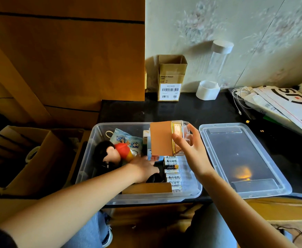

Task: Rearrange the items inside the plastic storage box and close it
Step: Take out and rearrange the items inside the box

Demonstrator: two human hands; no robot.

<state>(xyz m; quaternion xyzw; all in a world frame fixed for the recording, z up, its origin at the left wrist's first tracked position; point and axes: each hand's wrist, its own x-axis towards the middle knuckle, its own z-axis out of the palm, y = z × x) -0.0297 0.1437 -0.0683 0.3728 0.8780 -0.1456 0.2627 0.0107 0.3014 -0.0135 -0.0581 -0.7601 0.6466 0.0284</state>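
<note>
The clear plastic storage box [85,165] stands open on the dark table edge. Inside lie a plush doll with black hair and a red top [110,153], a blue snack pouch [126,140], a row of batteries [172,173] and a brown cardboard piece [146,188]. My right hand [191,151] holds a small clear case with a brown card and gold trim [164,138] above the box's right side. My left hand [144,169] reaches down into the box beside the batteries, touching a dark object [155,178]; its fingers are mostly hidden. The clear lid [243,158] lies flat to the right.
At the back stand a tall open cardboard carton [170,77], a white cup [207,90] and a clear tube with a white cap [220,59]. Envelopes and white cables [281,102] pile at the right. An open cardboard box [30,158] sits on the left.
</note>
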